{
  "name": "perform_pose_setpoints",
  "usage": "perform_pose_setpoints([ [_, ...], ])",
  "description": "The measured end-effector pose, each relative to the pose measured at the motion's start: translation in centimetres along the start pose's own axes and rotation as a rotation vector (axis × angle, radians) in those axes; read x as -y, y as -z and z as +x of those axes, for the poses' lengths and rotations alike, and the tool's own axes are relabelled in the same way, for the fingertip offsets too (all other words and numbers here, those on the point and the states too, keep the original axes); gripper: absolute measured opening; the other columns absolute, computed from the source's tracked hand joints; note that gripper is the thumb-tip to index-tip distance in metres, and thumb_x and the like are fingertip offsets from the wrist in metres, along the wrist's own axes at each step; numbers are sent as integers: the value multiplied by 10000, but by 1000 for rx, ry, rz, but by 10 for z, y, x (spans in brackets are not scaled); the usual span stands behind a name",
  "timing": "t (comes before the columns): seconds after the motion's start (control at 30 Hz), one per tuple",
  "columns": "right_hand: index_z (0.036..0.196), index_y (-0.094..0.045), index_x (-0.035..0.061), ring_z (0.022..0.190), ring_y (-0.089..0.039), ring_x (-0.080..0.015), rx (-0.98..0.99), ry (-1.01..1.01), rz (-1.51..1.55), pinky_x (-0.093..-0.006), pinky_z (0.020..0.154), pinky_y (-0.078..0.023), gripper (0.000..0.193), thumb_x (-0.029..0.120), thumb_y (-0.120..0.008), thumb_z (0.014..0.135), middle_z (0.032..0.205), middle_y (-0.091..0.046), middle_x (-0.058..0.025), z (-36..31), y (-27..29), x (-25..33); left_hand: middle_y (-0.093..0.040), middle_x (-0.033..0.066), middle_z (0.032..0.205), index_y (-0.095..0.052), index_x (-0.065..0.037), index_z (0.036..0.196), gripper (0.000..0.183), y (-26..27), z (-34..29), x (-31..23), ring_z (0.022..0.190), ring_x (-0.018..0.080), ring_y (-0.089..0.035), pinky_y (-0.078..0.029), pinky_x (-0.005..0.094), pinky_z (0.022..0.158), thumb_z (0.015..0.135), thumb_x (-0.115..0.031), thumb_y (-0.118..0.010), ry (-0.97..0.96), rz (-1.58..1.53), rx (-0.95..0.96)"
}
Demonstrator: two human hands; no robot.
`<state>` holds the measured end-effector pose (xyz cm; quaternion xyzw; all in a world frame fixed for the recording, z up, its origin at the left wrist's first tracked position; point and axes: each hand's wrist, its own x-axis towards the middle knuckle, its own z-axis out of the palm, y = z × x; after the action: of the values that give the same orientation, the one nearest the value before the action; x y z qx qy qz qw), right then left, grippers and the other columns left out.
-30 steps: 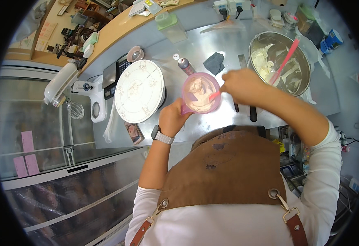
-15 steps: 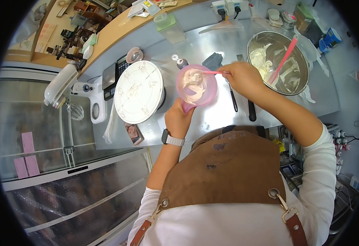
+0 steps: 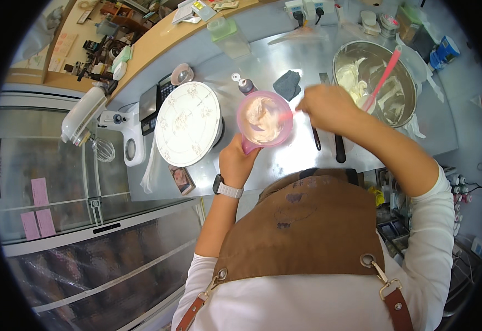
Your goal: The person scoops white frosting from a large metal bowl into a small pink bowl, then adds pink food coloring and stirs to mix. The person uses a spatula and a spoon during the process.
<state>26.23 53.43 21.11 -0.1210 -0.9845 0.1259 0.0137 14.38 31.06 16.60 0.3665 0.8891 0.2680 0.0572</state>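
My left hand (image 3: 237,160) is closed round the handle of a pink measuring cup (image 3: 283,130), held over the metal table. Pale pinkish cream (image 3: 262,117) lies inside it and is smeared up the wall. My right hand (image 3: 332,106), slightly blurred, grips a pink spatula (image 3: 288,115) whose head dips into the cup from the right. Beyond my right hand stands a steel bowl (image 3: 412,105) with white cream (image 3: 351,78) in it and a second, larger pink spatula (image 3: 384,78) leaning on its rim. A dark-handled palette knife (image 3: 339,149) lies below my right wrist.
Left of the cup is a white cake turntable (image 3: 188,124), with a phone (image 3: 181,180) beside it. Behind the cup are a small bottle (image 3: 246,86) and a grey cloth (image 3: 287,84). A stand mixer (image 3: 120,132) and a scale (image 3: 149,105) stand further left.
My right hand has turned and dropped slightly, moving the small spatula lower and to the right within the cup. The cream has been shifted about. My left hand stays on the handle.
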Motion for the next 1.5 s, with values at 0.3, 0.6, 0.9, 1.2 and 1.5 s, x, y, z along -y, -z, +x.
perform_pose_setpoints([
  [0.3, 841, -710, 97, 875, -640, -228, -158, 468, -245, -376, 652, -530, 130, 120, -618, 752, 859, -642, -51, 6, 1, -10, -663, 169, 791, -620, -44, 949, 367, 4, 4, 6, 703, 374, -634, -498, 394, 598, 740, -273, -815, -106, 30, 119],
  [0.6, 910, -742, 58, 563, -620, -246, 632, -351, 869, -366, 474, -448, 149, 147, -665, 819, 723, -683, -157, 12, -19, -23, -670, 173, 800, -617, -55, 959, 340, -13, -4, 5, 732, 379, -643, -503, 399, 604, 748, -247, -804, -28, 135, -16],
  [0.9, 961, -760, 150, 948, -657, -276, 145, 121, 182, -390, 782, -530, 240, 78, -631, 772, 938, -692, -85, 1, -13, -3, -665, 170, 767, -603, -32, 880, 349, -12, -3, 8, 696, 379, -636, -494, 415, 588, 738, -269, -815, -22, -136, -126],
  [1.2, 919, -741, 116, 852, -650, -299, 112, 172, 44, -423, 706, -527, 237, 46, -602, 740, 843, -645, -94, 5, -10, -1, -692, 166, 837, -645, -40, 1017, 384, -22, -11, 21, 738, 340, -669, -520, 370, 643, 739, -237, -823, 64, -64, 57],
  [1.5, 789, -726, 82, 806, -693, -324, 364, -15, -77, -434, 706, -551, 125, 106, -603, 780, 850, -698, -144, 32, -72, 8, -682, 186, 832, -646, -51, 982, 396, -65, -33, 70, 755, 373, -662, -527, 391, 666, 747, -317, -820, 107, -258, 79],
])
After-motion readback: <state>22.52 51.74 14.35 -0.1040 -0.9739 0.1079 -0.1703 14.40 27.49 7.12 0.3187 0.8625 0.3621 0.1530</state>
